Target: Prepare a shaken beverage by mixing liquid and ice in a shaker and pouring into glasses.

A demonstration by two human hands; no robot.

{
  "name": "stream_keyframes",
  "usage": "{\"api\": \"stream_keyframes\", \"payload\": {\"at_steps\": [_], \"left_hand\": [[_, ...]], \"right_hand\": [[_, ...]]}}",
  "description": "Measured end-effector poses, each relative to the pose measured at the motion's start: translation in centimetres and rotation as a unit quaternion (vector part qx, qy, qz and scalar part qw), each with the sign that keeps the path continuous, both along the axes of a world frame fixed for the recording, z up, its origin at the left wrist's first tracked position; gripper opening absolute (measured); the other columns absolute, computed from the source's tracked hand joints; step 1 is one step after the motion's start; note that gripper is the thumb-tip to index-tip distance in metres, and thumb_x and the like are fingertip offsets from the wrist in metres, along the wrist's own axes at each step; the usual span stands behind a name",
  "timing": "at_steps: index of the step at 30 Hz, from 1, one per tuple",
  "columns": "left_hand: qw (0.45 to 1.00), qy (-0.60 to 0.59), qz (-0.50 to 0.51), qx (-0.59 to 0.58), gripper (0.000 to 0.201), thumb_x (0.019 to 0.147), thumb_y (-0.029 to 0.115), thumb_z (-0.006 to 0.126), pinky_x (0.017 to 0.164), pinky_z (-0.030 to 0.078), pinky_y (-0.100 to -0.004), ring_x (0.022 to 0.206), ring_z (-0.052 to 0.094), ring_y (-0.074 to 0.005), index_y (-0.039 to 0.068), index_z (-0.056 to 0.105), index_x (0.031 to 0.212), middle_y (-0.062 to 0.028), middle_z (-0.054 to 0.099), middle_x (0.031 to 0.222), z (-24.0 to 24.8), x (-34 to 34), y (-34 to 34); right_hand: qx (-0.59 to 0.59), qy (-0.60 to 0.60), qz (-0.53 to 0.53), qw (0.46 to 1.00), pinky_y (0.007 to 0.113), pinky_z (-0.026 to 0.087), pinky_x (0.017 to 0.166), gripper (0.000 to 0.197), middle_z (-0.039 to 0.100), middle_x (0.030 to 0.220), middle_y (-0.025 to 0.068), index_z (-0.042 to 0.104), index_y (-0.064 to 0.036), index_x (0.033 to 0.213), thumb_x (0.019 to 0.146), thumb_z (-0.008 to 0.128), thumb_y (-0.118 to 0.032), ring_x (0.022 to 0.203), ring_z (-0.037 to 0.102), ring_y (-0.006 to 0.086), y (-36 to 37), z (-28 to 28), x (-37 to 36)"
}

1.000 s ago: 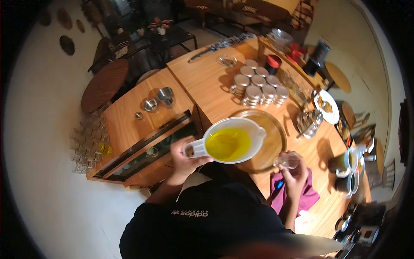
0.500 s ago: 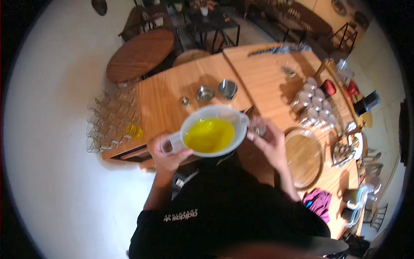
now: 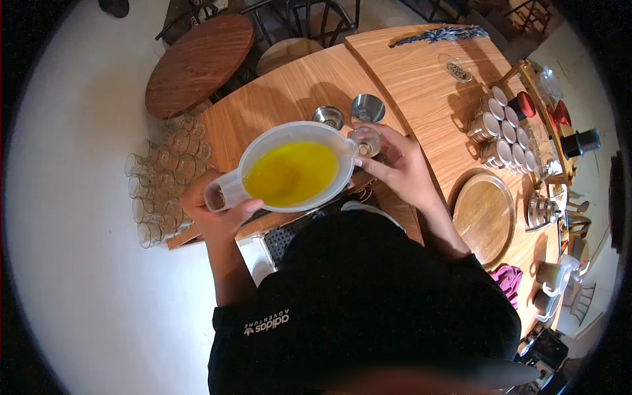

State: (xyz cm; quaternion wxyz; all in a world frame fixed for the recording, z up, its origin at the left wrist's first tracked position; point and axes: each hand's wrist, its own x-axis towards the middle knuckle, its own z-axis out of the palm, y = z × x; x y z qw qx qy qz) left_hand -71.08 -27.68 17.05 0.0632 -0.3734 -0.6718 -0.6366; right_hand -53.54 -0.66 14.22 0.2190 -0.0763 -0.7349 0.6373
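A translucent white plastic pitcher (image 3: 342, 170) of yellow liquid (image 3: 293, 174) is held up in front of me, over the counter's near edge. My left hand (image 3: 220, 205) is closed around its handle, thumb on top. At the spout, my right hand (image 3: 406, 172) grips a small clear glass (image 3: 365, 141) between thumb and fingers; the glass looks free of yellow liquid. Rim and spout lie close together, and I cannot tell whether they touch. Just beyond the pitcher stand a steel strainer-like cup (image 3: 328, 117) and a steel cup (image 3: 368, 108).
Rows of clear glasses (image 3: 164, 172) crowd the counter's left end. To the right are a round wooden tray (image 3: 484, 217), stacked cups (image 3: 503, 128), a purple cloth (image 3: 507, 283) and a wooden rack (image 3: 526, 85). A round brown table (image 3: 201, 62) stands beyond the counter.
The pitcher and both hands appear higher and further left in view, and the pitcher looks larger. The whole view has shifted too. Both grips stay the same.
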Motion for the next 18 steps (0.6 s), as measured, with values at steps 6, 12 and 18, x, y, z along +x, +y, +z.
{"api": "stream_keyframes", "payload": {"at_steps": [6,12,18], "left_hand": [[0.998,-0.011,0.026,-0.061,0.042,0.064,0.032,0.097,0.056,0.048,-0.0226,0.062,0.066,-0.0088,0.004,0.073,0.083,-0.0032,0.068,0.070,0.9,0.1,2.2],[0.996,-0.001,0.044,-0.074,0.037,0.068,0.030,0.096,0.056,0.049,-0.0217,0.061,0.066,-0.0088,0.005,0.073,0.083,-0.0029,0.069,0.070,0.8,-0.3,5.0],[0.992,-0.042,0.063,-0.103,0.036,0.069,0.031,0.096,0.054,0.046,-0.0211,0.058,0.065,-0.0088,0.006,0.074,0.082,-0.0019,0.068,0.068,0.8,-0.8,7.5]], "right_hand": [[0.046,0.040,0.040,0.997,0.036,0.052,0.107,0.052,0.072,0.124,0.0162,0.060,0.0023,0.135,0.087,0.079,-0.003,0.121,0.067,0.0206,3.5,-1.4,-2.6],[0.012,-0.063,0.090,0.994,0.038,0.049,0.110,0.056,0.064,0.133,0.0142,0.056,0.0018,0.140,0.088,0.075,0.006,0.127,0.061,0.0218,6.8,-1.5,-3.9],[-0.051,-0.069,0.118,0.989,0.038,0.052,0.109,0.053,0.065,0.132,0.0134,0.058,0.0003,0.137,0.088,0.077,0.003,0.126,0.061,0.0224,9.0,-3.0,-4.8]]}}
